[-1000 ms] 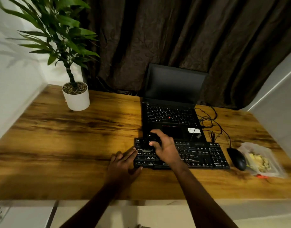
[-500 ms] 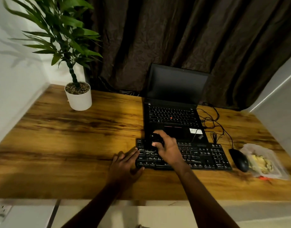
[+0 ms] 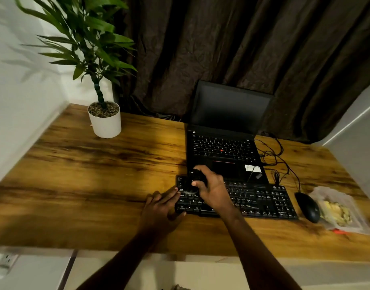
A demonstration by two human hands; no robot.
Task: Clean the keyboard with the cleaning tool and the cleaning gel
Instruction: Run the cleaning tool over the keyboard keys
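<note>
A black external keyboard lies on the wooden desk in front of an open laptop. My right hand grips a small black cleaning tool and holds it over the keyboard's left end. My left hand rests flat on the desk at the keyboard's left edge, fingers straight and touching the corner keys. A clear bag with yellowish cleaning gel lies at the far right of the desk.
The black laptop stands open just behind the keyboard. A black mouse sits between keyboard and bag, its cables looping beside the laptop. A potted plant stands at the back left. The wooden desk stretches left.
Both hands stay at the keyboard's left end; my right hand with the tool has shifted only slightly. The view has drifted a little.
</note>
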